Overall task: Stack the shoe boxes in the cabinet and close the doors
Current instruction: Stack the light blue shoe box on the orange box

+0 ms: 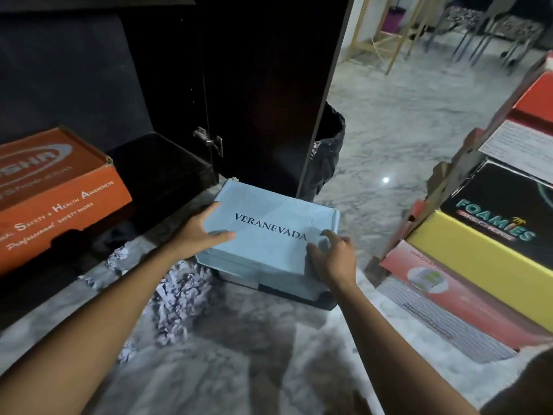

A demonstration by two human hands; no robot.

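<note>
A light blue shoe box [269, 235] printed VERANEVADA lies on a darker box [302, 295] on the marble floor, just in front of the open cabinet door [269, 94]. My left hand [200, 232] grips its left edge, thumb on the lid. My right hand [332, 253] grips the near right corner, fingers curled over the lid. An orange safety-shoe box [59, 190] sits on the dark cabinet's bottom shelf [161, 166] at the left.
A stack of boxes stands at the right: black Foamies box [496, 223], yellow box [484, 271], red box [449, 295]. Crumpled paper [179, 292] litters the floor near the blue box. A black bin bag [326, 151] sits behind the door. Chairs stand far back.
</note>
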